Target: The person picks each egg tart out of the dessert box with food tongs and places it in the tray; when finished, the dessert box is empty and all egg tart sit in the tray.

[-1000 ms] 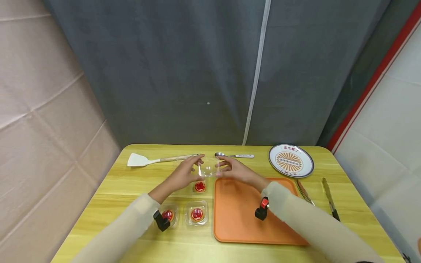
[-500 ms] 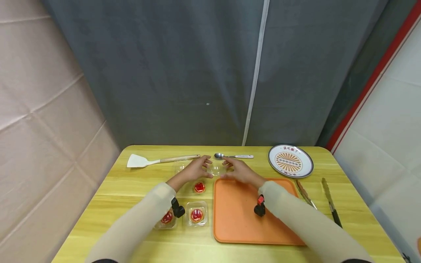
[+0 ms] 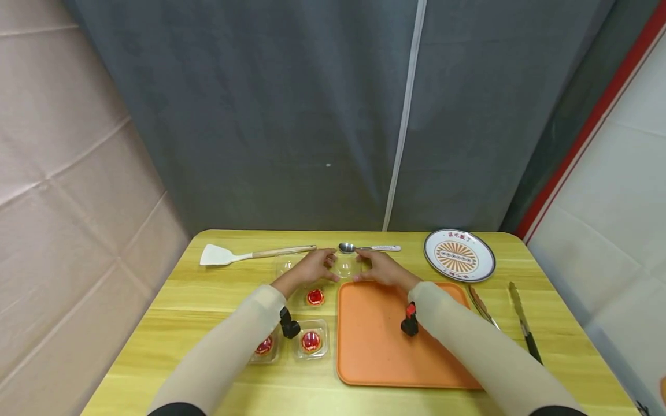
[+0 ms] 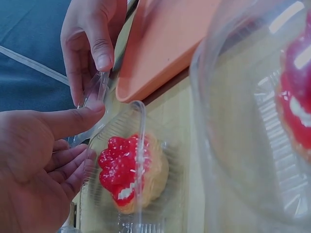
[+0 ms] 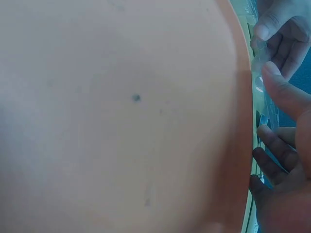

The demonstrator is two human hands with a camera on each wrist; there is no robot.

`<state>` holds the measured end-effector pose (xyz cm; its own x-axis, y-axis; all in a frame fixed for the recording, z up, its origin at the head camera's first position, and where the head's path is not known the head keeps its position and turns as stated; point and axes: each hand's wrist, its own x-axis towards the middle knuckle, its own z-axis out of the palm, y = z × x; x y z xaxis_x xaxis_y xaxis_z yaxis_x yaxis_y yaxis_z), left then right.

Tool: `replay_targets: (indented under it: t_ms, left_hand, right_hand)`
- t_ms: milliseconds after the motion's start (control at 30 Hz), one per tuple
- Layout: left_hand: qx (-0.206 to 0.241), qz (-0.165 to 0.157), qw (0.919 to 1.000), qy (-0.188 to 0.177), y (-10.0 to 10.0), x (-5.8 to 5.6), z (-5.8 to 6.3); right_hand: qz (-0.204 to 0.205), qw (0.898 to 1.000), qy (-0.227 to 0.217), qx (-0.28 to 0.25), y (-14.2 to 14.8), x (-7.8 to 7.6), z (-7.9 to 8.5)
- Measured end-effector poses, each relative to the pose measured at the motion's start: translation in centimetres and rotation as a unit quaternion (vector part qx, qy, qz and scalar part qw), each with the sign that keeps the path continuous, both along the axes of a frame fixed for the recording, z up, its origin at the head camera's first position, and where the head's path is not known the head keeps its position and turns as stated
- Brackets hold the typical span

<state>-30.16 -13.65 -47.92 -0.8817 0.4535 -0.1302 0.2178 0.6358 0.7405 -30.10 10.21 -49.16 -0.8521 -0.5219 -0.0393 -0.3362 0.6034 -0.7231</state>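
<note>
Bracketing the clear plastic shell (image 3: 347,267) between left hand (image 3: 313,268) and right hand (image 3: 383,269), thumbs and fingers (image 5: 278,144) spread apart, probably to steady opposite edges evenly.

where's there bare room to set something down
The tray holds nothing; the right sleeve crosses its right side. The table is bare left of the left sleeve, nearer than the spatula, and between the sleeves, nearer than tray and tarts. It's crowded around the left hand and right hand: lid, spoon, spatula handle and back tart sit close.
</note>
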Motion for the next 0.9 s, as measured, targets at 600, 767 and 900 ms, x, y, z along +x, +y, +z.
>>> replay_targets:
  t_ms: [600, 767, 900]
  left_hand:
    - [-0.080, 0.010, 0.9960, 0.037, 0.1, 0.2, 0.7]
    - [-0.077, 0.010, 0.9944, 0.072, -0.7, 1.0, 1.9]
    - [-0.073, 0.008, 0.9934, 0.089, -1.9, 2.3, 2.9]
  right_hand:
    - [0.001, 0.999, 0.004, 0.035, 0.4, -0.1, 0.4]
    - [-0.012, 0.999, 0.018, 0.035, 0.9, 0.3, 0.8]
    - [-0.010, 0.999, 0.033, 0.024, 1.1, 0.7, 0.8]
